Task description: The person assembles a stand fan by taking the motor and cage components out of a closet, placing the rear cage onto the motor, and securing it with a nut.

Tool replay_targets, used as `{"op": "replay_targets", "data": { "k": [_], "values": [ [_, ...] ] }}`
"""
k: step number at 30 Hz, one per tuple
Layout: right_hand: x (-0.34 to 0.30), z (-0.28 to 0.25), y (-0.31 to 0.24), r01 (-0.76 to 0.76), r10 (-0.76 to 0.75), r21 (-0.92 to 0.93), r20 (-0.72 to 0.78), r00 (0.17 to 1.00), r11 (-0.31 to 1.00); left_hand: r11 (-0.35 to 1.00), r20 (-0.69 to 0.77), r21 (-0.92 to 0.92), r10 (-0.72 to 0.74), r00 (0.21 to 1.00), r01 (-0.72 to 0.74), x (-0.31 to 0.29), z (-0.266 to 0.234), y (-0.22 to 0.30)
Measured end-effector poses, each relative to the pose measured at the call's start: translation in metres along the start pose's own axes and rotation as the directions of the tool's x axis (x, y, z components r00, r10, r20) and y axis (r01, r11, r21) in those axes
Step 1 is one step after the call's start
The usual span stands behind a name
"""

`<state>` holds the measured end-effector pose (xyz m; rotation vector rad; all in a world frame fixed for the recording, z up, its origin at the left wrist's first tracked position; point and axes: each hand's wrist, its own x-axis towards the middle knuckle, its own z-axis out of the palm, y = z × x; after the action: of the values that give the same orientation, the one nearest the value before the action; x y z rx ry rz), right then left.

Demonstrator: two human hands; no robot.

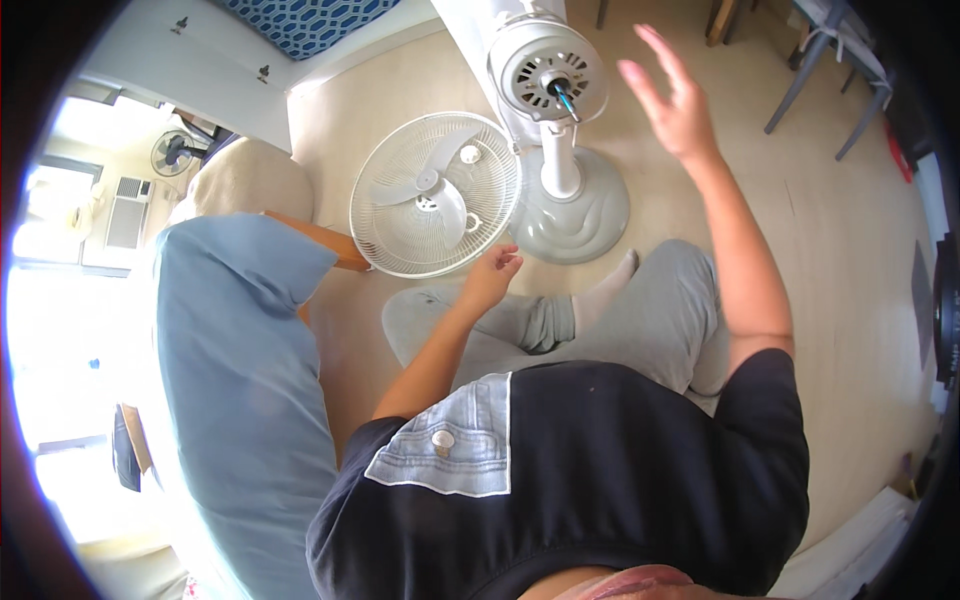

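Observation:
A pedestal fan stands ahead of me, its motor housing (548,72) bare and its shaft (566,99) pointing toward me, with a bluish tip. Its glossy grey base (572,225) rests on the floor. Left of the base lies a round white wire grille (372,158), and the three-bladed fan blade (452,209) sits in it. A small white round cap (470,154) and a ring-shaped piece (473,222) are also inside. Just off the grille's near rim, my left hand (488,277) has loosely bent fingers and holds nothing visible. Right of the motor, my right hand (680,108) is raised, empty, fingers spread.
My crossed legs (650,320) are close behind the grille and base. At left is a blue-covered cushion (240,380) with a wooden frame piece (330,240) by the grille. A white cabinet (220,80) stands behind; chair legs (805,80) are at far right.

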<state>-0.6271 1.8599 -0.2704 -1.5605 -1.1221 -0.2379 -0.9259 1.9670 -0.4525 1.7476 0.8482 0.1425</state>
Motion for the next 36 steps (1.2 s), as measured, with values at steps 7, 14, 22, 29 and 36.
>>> {"op": "replay_targets", "data": {
  "k": [7, 14, 22, 29, 36],
  "values": [
    [0.034, 0.091, -0.048, 0.392, -0.294, -0.674, 0.261, 0.919, 0.626, 0.998, -0.153, -0.07, -0.009, 0.988, -0.002, -0.018, -0.014, -0.015],
    [-0.045, 0.125, -0.056, 0.451, -0.054, -0.213, 0.859, 0.509, 0.867, 0.98, -0.239, -0.199, -0.059, 0.969, 0.011, -0.015, -0.03, -0.028],
    [-0.038, 0.045, -0.071, -0.017, 0.025, 0.164, -0.046, 0.999, 0.986, 0.982, -0.714, -0.114, 0.025, 0.7, -0.151, 0.0, -0.06, -0.038],
    [-0.049, 0.054, -0.054, -0.345, 0.332, 0.029, 0.203, 0.921, 0.938, 0.96, -0.945, -0.01, -0.101, 0.312, 0.28, 0.033, -0.139, -0.095],
    [-0.072, 0.112, -0.06, -0.127, 0.222, 0.435, -0.175, 0.959, 0.892, 0.893, -0.762, -0.341, -0.445, 0.469, 0.294, 0.038, -0.166, -0.155]
  ]
}}
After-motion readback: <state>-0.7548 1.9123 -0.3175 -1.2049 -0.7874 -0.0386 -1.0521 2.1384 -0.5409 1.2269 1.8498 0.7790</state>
